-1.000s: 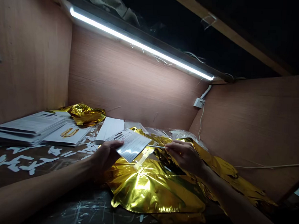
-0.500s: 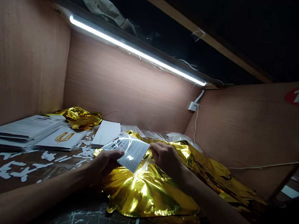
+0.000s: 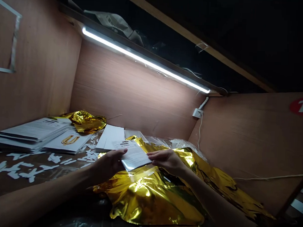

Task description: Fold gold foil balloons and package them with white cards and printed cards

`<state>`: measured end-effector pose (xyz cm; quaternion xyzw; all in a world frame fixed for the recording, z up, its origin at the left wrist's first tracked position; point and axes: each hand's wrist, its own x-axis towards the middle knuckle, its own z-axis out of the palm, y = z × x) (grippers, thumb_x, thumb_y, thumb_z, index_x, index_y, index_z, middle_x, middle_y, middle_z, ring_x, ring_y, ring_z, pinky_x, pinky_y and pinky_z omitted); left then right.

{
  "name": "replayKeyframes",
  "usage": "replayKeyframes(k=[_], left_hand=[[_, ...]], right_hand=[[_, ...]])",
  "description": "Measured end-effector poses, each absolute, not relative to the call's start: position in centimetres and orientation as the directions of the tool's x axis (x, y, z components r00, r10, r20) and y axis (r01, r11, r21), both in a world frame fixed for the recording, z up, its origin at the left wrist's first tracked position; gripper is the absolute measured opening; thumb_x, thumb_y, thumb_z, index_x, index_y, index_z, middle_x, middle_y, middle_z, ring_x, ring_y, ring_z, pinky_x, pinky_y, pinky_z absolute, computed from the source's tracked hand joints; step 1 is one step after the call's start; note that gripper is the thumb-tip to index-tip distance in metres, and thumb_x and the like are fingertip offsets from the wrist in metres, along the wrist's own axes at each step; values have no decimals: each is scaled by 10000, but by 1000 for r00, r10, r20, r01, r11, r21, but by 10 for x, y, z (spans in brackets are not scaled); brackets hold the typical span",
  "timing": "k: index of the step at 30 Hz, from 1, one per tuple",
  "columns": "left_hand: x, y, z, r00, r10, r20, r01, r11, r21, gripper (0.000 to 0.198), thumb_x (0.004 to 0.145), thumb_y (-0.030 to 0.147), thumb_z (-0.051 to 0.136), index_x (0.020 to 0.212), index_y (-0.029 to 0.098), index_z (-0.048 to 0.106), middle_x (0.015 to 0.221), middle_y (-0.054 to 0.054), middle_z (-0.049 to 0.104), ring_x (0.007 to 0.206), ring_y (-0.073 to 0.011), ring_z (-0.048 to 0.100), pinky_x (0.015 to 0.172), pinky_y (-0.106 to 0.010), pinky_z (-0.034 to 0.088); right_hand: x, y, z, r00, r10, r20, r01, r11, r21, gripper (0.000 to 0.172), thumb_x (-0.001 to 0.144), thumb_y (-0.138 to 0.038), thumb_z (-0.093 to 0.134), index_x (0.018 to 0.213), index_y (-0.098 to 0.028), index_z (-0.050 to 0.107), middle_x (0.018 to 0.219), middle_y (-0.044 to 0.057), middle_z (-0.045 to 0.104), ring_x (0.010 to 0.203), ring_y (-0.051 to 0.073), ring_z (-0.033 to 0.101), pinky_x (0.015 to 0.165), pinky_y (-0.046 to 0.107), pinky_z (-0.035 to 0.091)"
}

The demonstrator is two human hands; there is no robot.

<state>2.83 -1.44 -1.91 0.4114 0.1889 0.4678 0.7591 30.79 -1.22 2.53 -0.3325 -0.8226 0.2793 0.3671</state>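
Left hand [image 3: 107, 166] and right hand [image 3: 166, 161] held level, just apart, fingers [image 3: 153, 154] pointing inward.

Your main light: LED strip [image 3: 143, 59] along top of back wall, burnt out to white. Wood back panel [image 3: 132, 99] glows brightest beneath it, dimmer toward corners. Gold foil [image 3: 150, 206] throws hard glare patches. Your left forearm [image 3: 39, 192] falls into shadow; bottom corners and space above strip near black. Wide lens bends frame edges. Focus fairly even, no strong blur.
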Motion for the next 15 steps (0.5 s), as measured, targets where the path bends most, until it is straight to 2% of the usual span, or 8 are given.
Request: replayKeyframes(k=[1,3,6,8,10,13,15], left_hand=[[28,-13,-18,469,877,101,-564,210,799,291,786,236,796,1020,93,699,1010,-152,760,949,-283,744,862,-373,607],[30,-9,-19,470,879,73,-522,210,826,321,746,208,838,1006,84,697,1003,-166,761,931,-298,753,844,-392,616],[35,-6,-25,484,873,65,-480,203,853,360,680,191,902,960,82,703,933,-152,766,860,-279,757,811,-372,621],[37,-7,-28,480,870,108,-511,178,841,383,662,213,927,954,97,709,912,-126,768,837,-246,749,804,-339,617],[39,-9,-29,477,868,134,-524,159,837,408,660,242,938,971,110,711,889,-102,765,775,-205,730,742,-297,612],[38,-12,-27,462,879,118,-495,145,856,402,667,264,935,958,103,708,822,-86,748,664,-156,685,598,-230,569],[37,-13,-27,445,890,100,-483,144,864,372,680,256,922,934,92,706,791,-85,736,646,-149,674,575,-218,557]], right_hand=[[305,-14,22,-441,749,494,384,655,-651,240,821,-352,824,1043,-261,820,1133,75,785,1034,258,759,957,447,617],[296,-21,15,-372,679,634,517,718,-465,180,873,-283,770,1041,-248,823,1124,82,787,1014,257,758,949,456,612],[274,-40,9,-474,513,716,644,756,-115,163,923,-202,700,1018,-241,827,1122,76,783,1050,269,706,940,469,572],[254,-49,5,-554,451,700,638,770,9,163,946,-205,684,1020,-259,819,1035,57,784,991,252,675,898,438,548],[235,-52,0,-591,451,669,602,798,-7,137,957,-234,690,1006,-269,813,950,40,775,887,212,663,829,371,535],[216,-47,-5,-582,510,633,552,820,-152,81,934,-242,731,929,-249,811,919,31,759,829,170,678,779,288,519],[209,-41,-7,-568,567,597,562,797,-222,44,899,-215,768,900,-238,805,904,23,747,799,153,681,752,257,507]])
